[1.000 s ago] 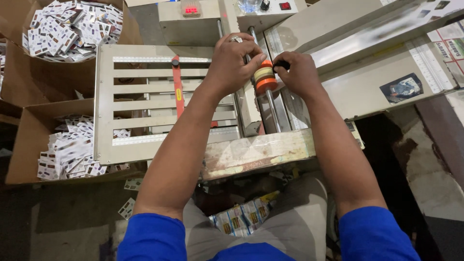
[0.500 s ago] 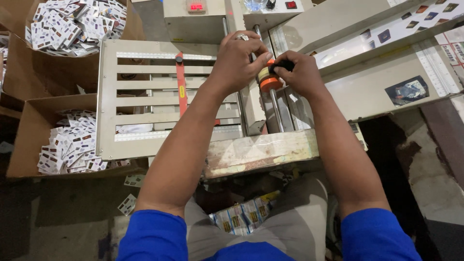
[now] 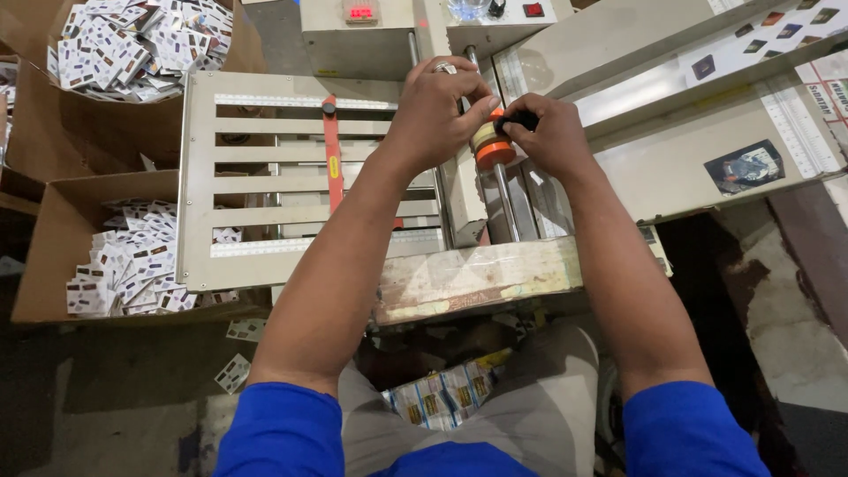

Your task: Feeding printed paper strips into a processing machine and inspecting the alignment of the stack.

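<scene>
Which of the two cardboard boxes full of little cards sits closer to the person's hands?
The lower box, beside the slatted metal tray, lies nearer the left hand. The other box sits farther off, in the top corner.

**Two Hands, One Roll, Two Boxes of Cards**

Two hands, the left hand (image 3: 433, 110) and the right hand (image 3: 548, 132), meet on one orange-rimmed tape roll (image 3: 488, 144). One beige machine (image 3: 380, 35) carries one red digital display (image 3: 360, 12), one red button (image 3: 533, 10) and one slotted metal plate (image 3: 265, 185) crossed by one red guide bar (image 3: 332, 159). Two cardboard boxes, an upper cardboard box (image 3: 53, 132) and a lower cardboard box (image 3: 44, 238), hold small printed cards too many to count. Two loose cards (image 3: 234, 371) lie on the floor. One ring (image 3: 444, 68) shows on the left hand.
</scene>
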